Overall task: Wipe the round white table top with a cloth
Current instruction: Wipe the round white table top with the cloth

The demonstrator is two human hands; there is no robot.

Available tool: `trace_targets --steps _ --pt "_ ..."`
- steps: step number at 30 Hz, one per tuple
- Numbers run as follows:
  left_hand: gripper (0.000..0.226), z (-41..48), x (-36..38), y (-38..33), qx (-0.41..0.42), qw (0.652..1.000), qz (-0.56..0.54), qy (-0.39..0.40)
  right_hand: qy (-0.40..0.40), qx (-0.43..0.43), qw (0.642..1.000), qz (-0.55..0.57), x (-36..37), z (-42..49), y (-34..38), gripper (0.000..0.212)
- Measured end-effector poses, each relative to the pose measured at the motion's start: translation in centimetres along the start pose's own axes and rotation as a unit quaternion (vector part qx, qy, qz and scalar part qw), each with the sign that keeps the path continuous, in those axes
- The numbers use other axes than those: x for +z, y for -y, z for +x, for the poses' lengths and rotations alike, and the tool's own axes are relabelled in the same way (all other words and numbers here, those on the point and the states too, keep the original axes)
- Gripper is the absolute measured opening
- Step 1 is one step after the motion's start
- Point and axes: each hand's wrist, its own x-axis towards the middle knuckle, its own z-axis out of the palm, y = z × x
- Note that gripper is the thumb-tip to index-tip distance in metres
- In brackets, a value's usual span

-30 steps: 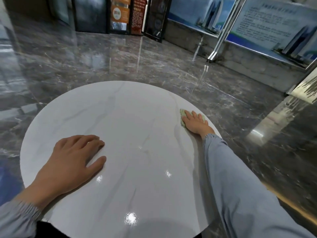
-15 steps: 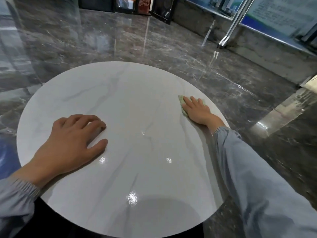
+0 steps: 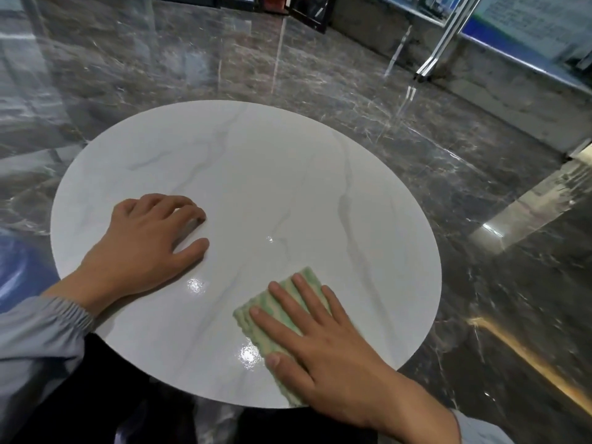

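The round white table top [image 3: 256,161] has faint grey marble veins and fills the middle of the head view. A green and cream striped cloth [image 3: 261,322] lies flat on its near right part, close to the near edge. My right hand [image 3: 323,347] presses flat on the cloth with fingers spread, covering most of it. My left hand [image 3: 144,248] rests palm down on the bare table at the left, fingers loosely curled, holding nothing.
Glossy dark marble floor [image 3: 480,219] surrounds the table. A metal frame leg [image 3: 439,49] and a low wall with posters stand at the back right. Dark framed boards [image 3: 307,8] lean at the back. My dark trousers show below the near edge.
My right hand has dragged the cloth from the far right edge of the table toward me to the near right part. The left hand has stayed in place.
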Motion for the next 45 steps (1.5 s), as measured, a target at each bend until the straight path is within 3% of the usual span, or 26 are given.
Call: trace_targets --steps 7,12,17,20,23,25,27,31,33,36,38,41,43,45 --pt "0.05 0.0 0.2 0.3 0.006 1.0 0.0 -0.005 -0.015 -0.1 0.992 -0.081 2.9 -0.6 1.7 0.06" --pt "0.047 0.1 0.2 0.2 0.006 1.0 0.003 -0.004 -0.015 -0.11 0.994 -0.006 0.5 1.3 0.4 0.056" --pt "0.045 0.0 0.2 0.1 0.004 1.0 -0.004 -0.007 -0.034 0.043 0.998 -0.029 -2.7 10.6 -9.0 0.053" --pt "0.047 0.1 0.1 0.2 0.005 1.0 -0.002 -0.002 -0.026 0.212 0.977 -0.007 -5.6 16.3 -17.6 0.054" --pt "0.05 0.1 0.0 0.1 0.003 1.0 -0.005 0.004 -0.031 0.288 0.956 0.041 -6.8 18.7 -19.2 0.057" --pt "0.05 0.1 0.0 0.1 0.004 1.0 -0.008 0.007 -0.025 0.223 0.974 0.027 -6.1 18.6 -15.4 0.058" --pt "0.049 0.2 0.0 0.2 0.003 1.0 -0.015 0.01 -0.025 0.098 0.994 -0.04 -3.8 16.2 -9.4 0.065" --pt "0.046 0.3 0.1 0.6 -0.009 0.998 -0.054 -0.008 -0.004 -0.153 0.987 -0.046 0.5 5.7 1.7 0.055" --pt "0.045 0.4 0.1 0.7 -0.007 0.998 -0.06 -0.01 -0.012 -0.201 0.978 -0.058 1.0 3.1 2.8 0.054" --pt "0.044 0.4 0.1 0.7 -0.009 0.998 -0.066 -0.013 -0.026 -0.205 0.977 -0.045 -0.2 6.3 0.0 0.052" --pt "0.041 0.4 0.1 0.6 -0.008 0.998 -0.068 -0.015 -0.081 -0.153 0.982 -0.076 -1.5 11.0 -4.5 0.052" --pt "0.04 0.5 0.0 0.6 -0.012 0.997 -0.078 -0.02 -0.057 0.086 0.994 -0.034 -4.8 17.7 -13.5 0.068" --pt "0.041 0.6 0.0 0.5 -0.019 0.995 -0.094 -0.027 -0.056 0.216 0.974 0.031 -6.5 20.5 -17.2 0.061" --pt "0.042 0.5 0.0 0.4 -0.028 0.991 -0.121 -0.043 -0.05 0.251 0.965 0.048 -6.8 22.0 -16.0 0.057"
